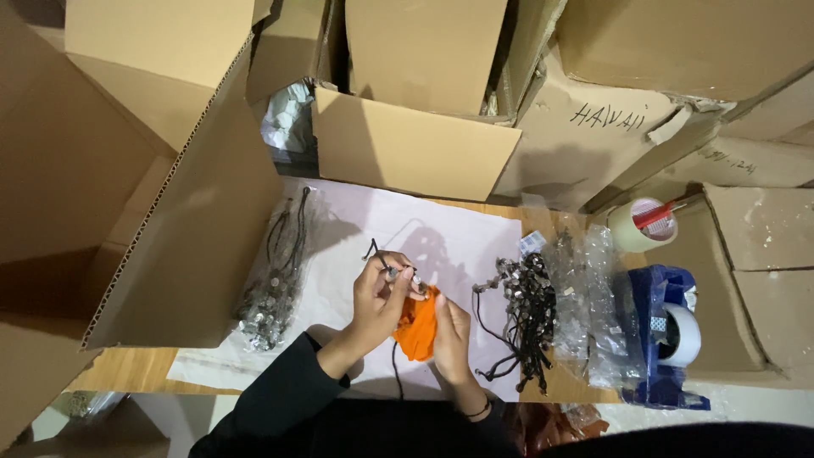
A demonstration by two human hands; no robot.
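My left hand (376, 298) pinches a black cord with small silver pieces (392, 270) above a white sheet (441, 229). Just to its right, my right hand (450, 333) holds an orange cloth pouch (416, 324), fingers curled around it. The cord trails down below the pouch. Both hands meet over the middle of the sheet. A dark sleeve covers my left forearm.
A pile of black cords with silver charms (523, 311) lies to the right, another in a clear bag (275, 288) to the left. Clear plastic bags (593, 314), a blue tape dispenser (666, 335) and a tape roll (642, 225) sit at right. Cardboard boxes (407, 144) surround the wooden table.
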